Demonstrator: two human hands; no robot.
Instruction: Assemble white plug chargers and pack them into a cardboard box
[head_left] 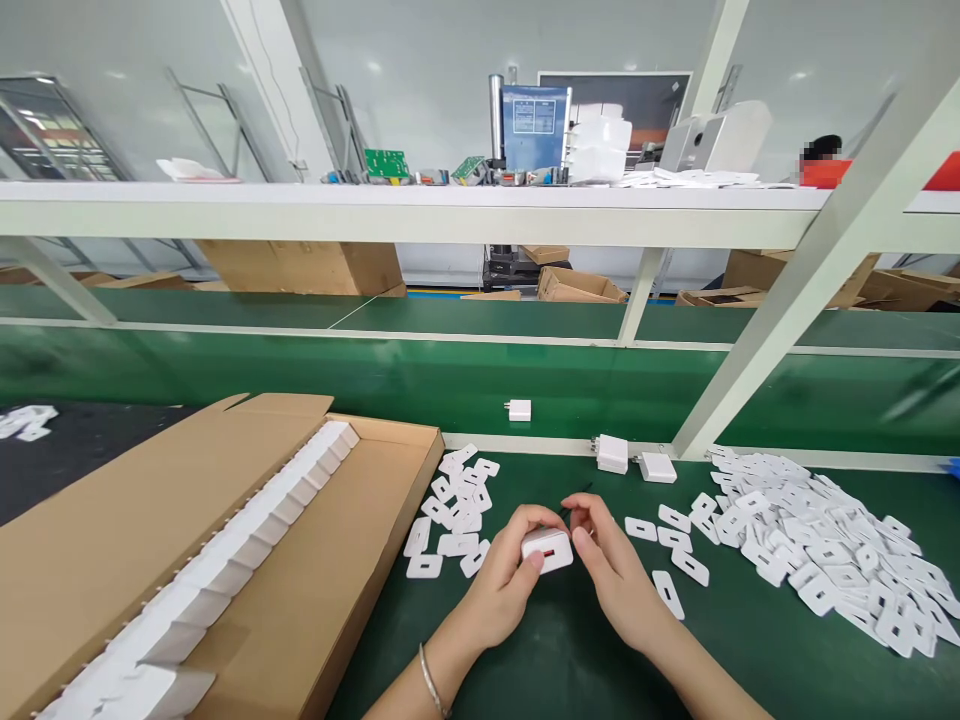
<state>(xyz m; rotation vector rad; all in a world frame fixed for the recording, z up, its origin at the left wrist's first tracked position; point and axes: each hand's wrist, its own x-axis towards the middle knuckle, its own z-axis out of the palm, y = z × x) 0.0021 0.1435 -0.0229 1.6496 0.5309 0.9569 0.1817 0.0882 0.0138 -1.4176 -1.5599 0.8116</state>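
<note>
Green matting (570, 650) covers the bench that fills the lower half of the frame, with a white shelf rail (420, 215) crossing the upper part. Low in the middle, you hold a small white charger (547, 549) between both hands, its dark port face turned toward you. Your left hand (504, 580) wraps it from the left, thumb pressed on its front edge and fingers curled over the top. Your right hand (611, 570) meets it from the right, fingertips closed against its upper right corner. Just left of your hands lies a small cluster of flat white labels (455, 510); a far larger heap of white plates (832, 545) spreads to the right. At lower left, an open cardboard box (112, 540) holds a row of white chargers (247, 545). Beyond your hands sit two loose chargers (634, 458).
</note>
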